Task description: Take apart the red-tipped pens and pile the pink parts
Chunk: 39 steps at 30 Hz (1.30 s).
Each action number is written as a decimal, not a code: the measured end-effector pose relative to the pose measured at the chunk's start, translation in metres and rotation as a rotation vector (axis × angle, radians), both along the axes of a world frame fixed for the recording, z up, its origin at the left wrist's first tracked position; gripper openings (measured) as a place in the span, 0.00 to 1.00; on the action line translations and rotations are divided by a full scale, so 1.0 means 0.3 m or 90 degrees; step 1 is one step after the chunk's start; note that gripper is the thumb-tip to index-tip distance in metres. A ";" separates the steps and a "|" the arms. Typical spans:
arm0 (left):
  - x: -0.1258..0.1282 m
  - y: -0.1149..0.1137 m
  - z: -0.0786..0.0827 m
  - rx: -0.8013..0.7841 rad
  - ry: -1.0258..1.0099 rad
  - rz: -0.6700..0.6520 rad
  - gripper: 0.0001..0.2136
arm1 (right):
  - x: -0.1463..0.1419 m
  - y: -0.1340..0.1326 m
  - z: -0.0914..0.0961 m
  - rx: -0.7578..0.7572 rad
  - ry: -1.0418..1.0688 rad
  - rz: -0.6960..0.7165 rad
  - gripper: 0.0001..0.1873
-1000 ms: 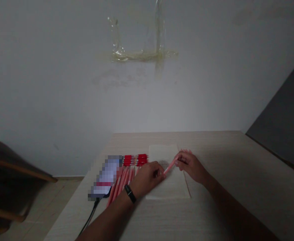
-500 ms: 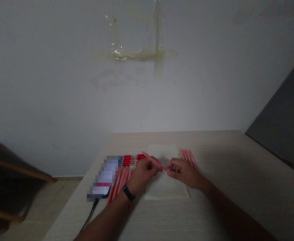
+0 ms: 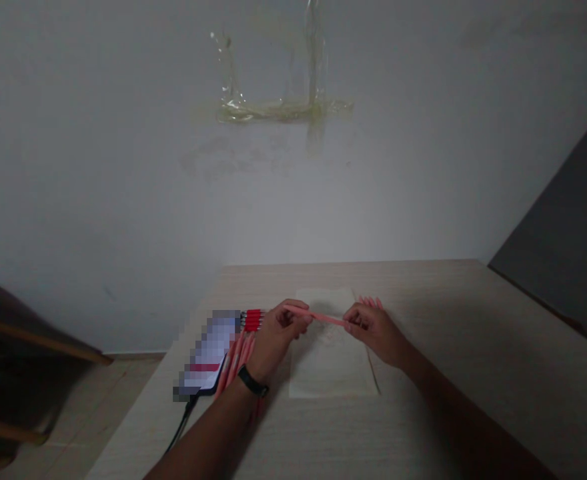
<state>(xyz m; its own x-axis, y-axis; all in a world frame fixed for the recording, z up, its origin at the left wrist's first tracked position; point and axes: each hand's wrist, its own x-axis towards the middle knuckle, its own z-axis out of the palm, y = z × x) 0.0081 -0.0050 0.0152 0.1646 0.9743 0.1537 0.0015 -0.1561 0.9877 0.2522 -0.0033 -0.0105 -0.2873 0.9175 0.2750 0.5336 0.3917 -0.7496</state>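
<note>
Both hands hold one pink pen (image 3: 326, 318) level above a pale sheet of paper (image 3: 331, 367) on the wooden table (image 3: 473, 347). My left hand (image 3: 279, 333), with a dark band at the wrist, grips the pen's left end. My right hand (image 3: 373, 328) pinches the right end. Several more pink pens (image 3: 237, 360) lie under my left wrist. A row of red caps (image 3: 253, 319) sits just left of my left hand. A few pink pens (image 3: 371, 302) show behind my right hand.
A phone (image 3: 207, 353) with a blurred screen lies left of the pens, a black cable (image 3: 178, 430) running off the table's near edge. A dark wooden chair (image 3: 18, 373) stands at the far left. A white wall with tape remains (image 3: 278, 107) rises behind the table.
My left hand took hold of the pen's left end. The pen swung from slanted to level, and both hands lifted it a little above the paper.
</note>
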 end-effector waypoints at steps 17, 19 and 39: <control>-0.003 0.004 -0.011 0.019 0.058 -0.044 0.11 | 0.011 0.008 -0.006 -0.050 0.205 -0.035 0.13; -0.005 0.006 -0.009 0.006 0.040 -0.045 0.11 | 0.011 0.008 -0.007 -0.042 0.210 -0.024 0.13; 0.010 -0.012 0.002 0.053 -0.019 -0.084 0.12 | -0.027 -0.010 -0.019 -0.016 0.075 0.112 0.13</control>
